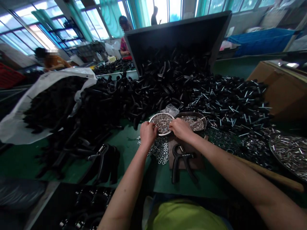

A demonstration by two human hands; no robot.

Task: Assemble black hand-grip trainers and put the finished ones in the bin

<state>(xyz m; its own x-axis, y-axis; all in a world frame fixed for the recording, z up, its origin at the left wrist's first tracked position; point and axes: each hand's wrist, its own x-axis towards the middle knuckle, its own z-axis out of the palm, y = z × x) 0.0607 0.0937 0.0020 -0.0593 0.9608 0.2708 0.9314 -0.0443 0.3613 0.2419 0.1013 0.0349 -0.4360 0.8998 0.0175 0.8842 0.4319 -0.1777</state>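
Note:
A round bowl (150, 120) full of small shiny metal pins and rings lies between my two hands. My left hand (148, 133) is at its left edge, fingers curled together over the rim. At the right edge my right hand (180, 128) has its fingertips pinched. What either hand holds is too small or hidden to name. Behind my right hand stands a dark tray (205, 123) of small metal parts with a thin metal tool lying across it. A black hand grip exerciser (176, 167) with a spring lies on a brown block (170, 150) below my right wrist.
Metal nuts or rings (160, 152) are scattered before the bowl. Black handles (153, 92) are heaped behind, spilling from a tipped bin (177, 35). Black knobs with bolts (235, 99), a wooden stick (271, 174) and a cardboard box (283, 86) are at right. Other people sit farther back.

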